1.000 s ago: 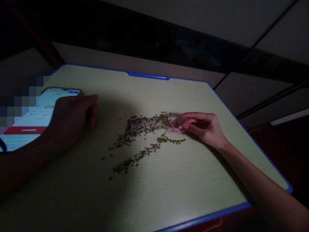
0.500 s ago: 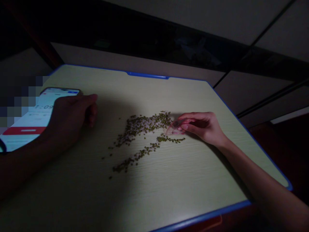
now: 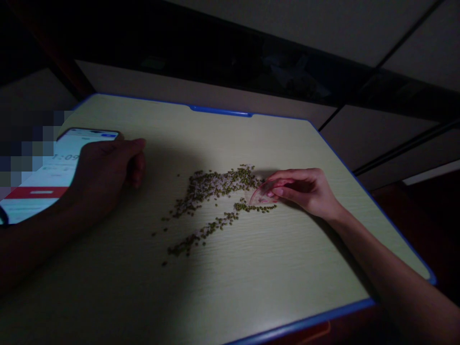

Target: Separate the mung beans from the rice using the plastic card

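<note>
plastic piece [image 3: 258, 195] | translucent, red-edged | right hand [image 3: 309, 192] pinching it | left hand [image 3: 108, 165] curled, grip unclear

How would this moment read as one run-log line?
right hand: pinching clear pink-edged plastic | left hand: curled, partly blocking view of phone | table: green and pale grains in two bands

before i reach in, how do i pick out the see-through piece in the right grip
Find the pale table with the blue edge, then the larger cluster of small green and whitish grains near its middle. At the cluster's right end, the right hand's grip holds the see-through piece, thin with a curved reddish edge. Unlike the grains, it is one clear piece.
</note>
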Motion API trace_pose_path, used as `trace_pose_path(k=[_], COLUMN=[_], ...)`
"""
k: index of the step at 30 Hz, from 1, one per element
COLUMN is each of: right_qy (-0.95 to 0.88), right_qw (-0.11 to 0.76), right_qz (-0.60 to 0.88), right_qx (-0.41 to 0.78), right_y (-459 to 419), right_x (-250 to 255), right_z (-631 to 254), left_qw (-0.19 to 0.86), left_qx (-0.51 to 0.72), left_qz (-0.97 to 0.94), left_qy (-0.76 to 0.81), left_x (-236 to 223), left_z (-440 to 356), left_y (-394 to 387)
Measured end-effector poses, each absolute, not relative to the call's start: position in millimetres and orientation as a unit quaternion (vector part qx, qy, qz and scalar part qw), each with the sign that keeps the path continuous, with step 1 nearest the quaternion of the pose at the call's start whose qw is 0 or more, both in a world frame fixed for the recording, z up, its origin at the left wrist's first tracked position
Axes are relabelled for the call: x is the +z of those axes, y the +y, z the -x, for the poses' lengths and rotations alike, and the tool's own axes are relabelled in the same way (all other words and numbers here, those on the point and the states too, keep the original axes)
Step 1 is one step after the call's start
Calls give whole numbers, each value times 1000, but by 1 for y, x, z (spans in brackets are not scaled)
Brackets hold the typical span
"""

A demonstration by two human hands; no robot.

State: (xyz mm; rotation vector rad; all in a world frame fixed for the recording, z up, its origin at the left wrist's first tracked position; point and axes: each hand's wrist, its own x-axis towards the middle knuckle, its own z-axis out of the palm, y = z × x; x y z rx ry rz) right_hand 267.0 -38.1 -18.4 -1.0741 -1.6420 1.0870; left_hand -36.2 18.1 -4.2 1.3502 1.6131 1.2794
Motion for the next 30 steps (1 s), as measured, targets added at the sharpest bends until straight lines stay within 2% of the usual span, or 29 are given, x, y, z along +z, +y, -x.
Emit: trace_pose_path(k=[30], right_qy=[-651], right_qw=[433], right_qz=[457], right_qx=[425], right_y=[-42], right_x=[-18], right_z=[-258], left_qw=[323], left_qx=[483], left_qz=[-529], left_qy=[619], left_x=[-6], left_z=[39], left_y=[19])
